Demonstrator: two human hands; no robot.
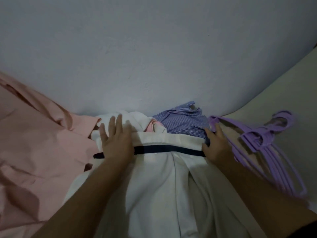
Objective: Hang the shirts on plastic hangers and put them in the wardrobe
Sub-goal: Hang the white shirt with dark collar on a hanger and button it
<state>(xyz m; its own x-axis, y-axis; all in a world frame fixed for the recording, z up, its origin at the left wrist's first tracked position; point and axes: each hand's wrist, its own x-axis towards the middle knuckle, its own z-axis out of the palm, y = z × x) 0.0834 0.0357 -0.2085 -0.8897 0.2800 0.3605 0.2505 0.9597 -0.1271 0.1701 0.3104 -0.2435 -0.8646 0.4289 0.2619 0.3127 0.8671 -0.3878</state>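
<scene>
Shirts lie heaped along the lower half of the frame, against a pale wall: a pink shirt (34,134) at lower left, a white shirt (163,177) in the lower centre, and a blue striped shirt (185,121) just above it at centre right. A dark band (164,149) crosses the white shirt's upper edge, its long axis running left to right between the two hands. The left hand (116,140) lies flat on the white cloth at the band's left end, fingers spread and straight, clamped on nothing. The right hand (217,146) sits at the band's right end, fingers loosely bent over cloth; whether its grip has closed on anything I cannot tell. The purple plastic hangers (267,152) lie stacked at the right of the frame, touching or just beside the right hand, their long arms slanting down toward the lower right. The right hand is plainly the nearer one, so taking a hanger likely falls to it. No wardrobe is in view.
</scene>
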